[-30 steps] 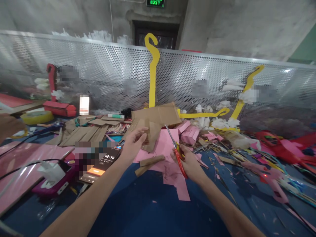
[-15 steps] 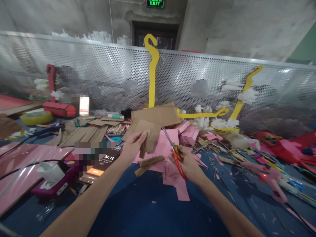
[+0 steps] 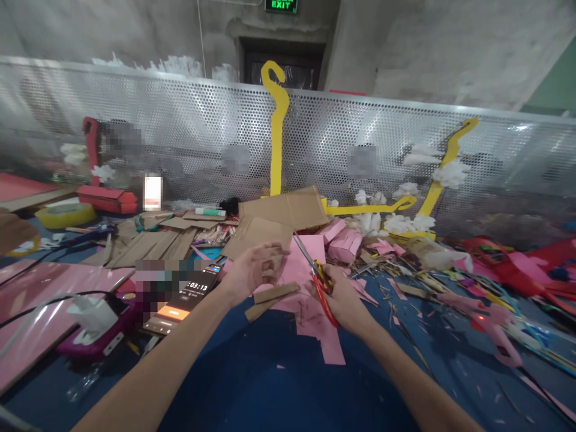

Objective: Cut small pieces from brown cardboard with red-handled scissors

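Observation:
My right hand (image 3: 344, 294) is closed around scissors (image 3: 324, 297) with red and yellow handles. Their metal blades point up and away, over pink paper (image 3: 310, 252). My left hand (image 3: 261, 270) hovers just left of the blades, slightly blurred, its fingers loosely curled and apart with nothing visible in them. Directly behind it lies a brown cardboard piece (image 3: 258, 234), partly covered by my fingers. Another cardboard piece (image 3: 283, 207) is farther back. Two narrow cardboard strips (image 3: 274, 293) rest on the pink paper between my hands.
A phone (image 3: 191, 294) and a purple power strip (image 3: 99, 336) sit left. Right is a pink glue gun (image 3: 490, 324) with its light on, among scraps. A yellow hook-topped upright (image 3: 276, 144) stands before a perforated metal screen (image 3: 193, 138). Another person's hand (image 3: 15, 231) shows far left.
My left hand has let go of the cardboard it was pinching, and its fingers have loosened and shifted slightly right. The right hand with the scissors has hardly moved.

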A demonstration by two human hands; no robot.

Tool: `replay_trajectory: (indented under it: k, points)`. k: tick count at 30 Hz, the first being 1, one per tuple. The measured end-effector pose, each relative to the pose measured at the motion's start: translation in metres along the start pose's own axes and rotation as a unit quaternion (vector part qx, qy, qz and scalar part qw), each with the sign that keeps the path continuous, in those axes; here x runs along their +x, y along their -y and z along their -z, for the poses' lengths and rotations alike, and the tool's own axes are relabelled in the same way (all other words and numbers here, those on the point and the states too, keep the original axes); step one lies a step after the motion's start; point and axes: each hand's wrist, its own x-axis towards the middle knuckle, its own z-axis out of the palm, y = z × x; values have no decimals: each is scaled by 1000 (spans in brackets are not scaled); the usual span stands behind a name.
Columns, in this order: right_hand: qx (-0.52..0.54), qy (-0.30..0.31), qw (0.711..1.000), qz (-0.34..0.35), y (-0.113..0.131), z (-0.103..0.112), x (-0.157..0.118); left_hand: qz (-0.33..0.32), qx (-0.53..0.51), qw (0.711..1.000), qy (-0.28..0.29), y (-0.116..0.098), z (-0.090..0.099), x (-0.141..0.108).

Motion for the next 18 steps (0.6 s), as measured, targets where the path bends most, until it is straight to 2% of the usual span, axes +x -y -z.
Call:
replay_trajectory:
  k: [2,5,11,18]
  points:
    - [-11,-1,1000,0,0,0,-1,-18,1,1000,6,1,-1,0]
    - [-27,-3,1000,8,2,1,-2,-53,64,996,-41,5,-1,2]
    - [-23,-4,1000,11,2,1,-2,-72,197,974,-83,10,4,4]
    - [-44,9,999,-2,8,2,-3,-89,241,959,-121,11,12,8]
